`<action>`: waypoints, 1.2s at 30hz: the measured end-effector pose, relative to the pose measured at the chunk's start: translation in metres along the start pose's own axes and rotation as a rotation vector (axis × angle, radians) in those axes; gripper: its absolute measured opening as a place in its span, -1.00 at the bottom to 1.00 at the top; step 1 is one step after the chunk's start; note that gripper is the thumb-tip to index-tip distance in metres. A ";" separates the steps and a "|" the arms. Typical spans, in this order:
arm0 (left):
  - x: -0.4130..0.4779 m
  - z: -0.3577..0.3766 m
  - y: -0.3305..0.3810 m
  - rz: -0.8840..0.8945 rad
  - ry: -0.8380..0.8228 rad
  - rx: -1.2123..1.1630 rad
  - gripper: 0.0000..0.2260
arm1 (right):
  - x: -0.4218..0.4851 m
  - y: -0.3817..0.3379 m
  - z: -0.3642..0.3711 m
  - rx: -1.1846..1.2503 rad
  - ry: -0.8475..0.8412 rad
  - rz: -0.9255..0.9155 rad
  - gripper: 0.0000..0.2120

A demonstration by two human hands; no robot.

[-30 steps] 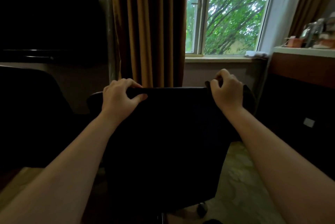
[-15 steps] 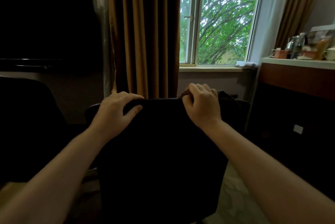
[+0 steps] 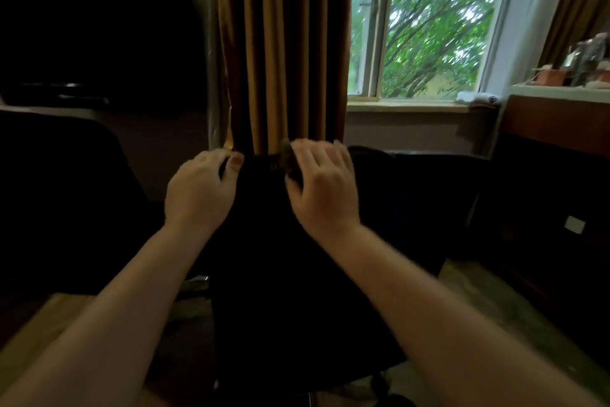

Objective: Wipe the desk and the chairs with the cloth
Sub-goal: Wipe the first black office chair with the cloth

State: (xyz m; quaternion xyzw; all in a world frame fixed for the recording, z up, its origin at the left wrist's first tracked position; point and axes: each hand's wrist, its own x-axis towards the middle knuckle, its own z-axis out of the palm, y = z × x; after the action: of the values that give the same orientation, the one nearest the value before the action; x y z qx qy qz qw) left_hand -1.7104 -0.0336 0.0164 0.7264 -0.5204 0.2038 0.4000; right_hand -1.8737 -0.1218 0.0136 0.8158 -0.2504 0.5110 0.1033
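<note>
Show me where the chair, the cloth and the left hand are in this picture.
chair [image 3: 297,291], head view, middle of the dark backrest.
cloth [image 3: 283,158], head view, brownish bit on the backrest's top edge.
left hand [image 3: 201,190], head view, back of the hand.

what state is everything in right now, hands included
black fabric chair back: upright
dark crumpled cloth: on chair's top edge, under right hand
left hand: grips chair's top edge
right hand: presses cloth, fingers spread
brown pleated curtain: hanging, half drawn
</note>
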 end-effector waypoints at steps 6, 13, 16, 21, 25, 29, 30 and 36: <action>-0.010 -0.007 -0.030 -0.251 0.050 -0.032 -0.73 | 0.011 0.064 -0.034 -0.052 0.056 0.112 -0.60; -0.017 0.004 -0.041 -0.274 0.003 -0.003 -0.67 | 0.012 -0.007 0.004 -0.032 -0.011 0.110 -0.64; -0.017 0.000 -0.042 -0.323 -0.029 -0.032 -0.66 | 0.013 -0.050 0.026 -0.112 -0.123 -0.098 -0.63; -0.016 -0.013 -0.052 -0.458 -0.166 -0.402 -0.68 | 0.031 -0.023 0.001 0.001 -0.214 -0.141 -0.61; -0.016 -0.024 -0.047 -0.464 -0.164 -0.422 -0.70 | 0.009 0.012 -0.020 0.024 0.061 0.217 -0.60; -0.007 -0.030 -0.042 -0.476 -0.182 -0.430 -0.65 | 0.004 -0.026 0.005 -0.006 0.059 0.153 -0.68; -0.006 -0.030 -0.041 -0.505 -0.186 -0.463 -0.65 | 0.009 -0.043 0.015 -0.015 0.030 0.124 -0.71; -0.005 -0.031 -0.038 -0.596 -0.122 -0.448 -0.53 | 0.028 -0.096 0.047 -0.155 -0.356 -0.272 -0.64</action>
State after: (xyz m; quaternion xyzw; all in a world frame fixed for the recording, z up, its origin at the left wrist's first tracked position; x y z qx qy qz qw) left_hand -1.6734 -0.0007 0.0173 0.7511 -0.3408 -0.0840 0.5591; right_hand -1.7780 -0.0686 0.0252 0.9089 -0.1909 0.3197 0.1876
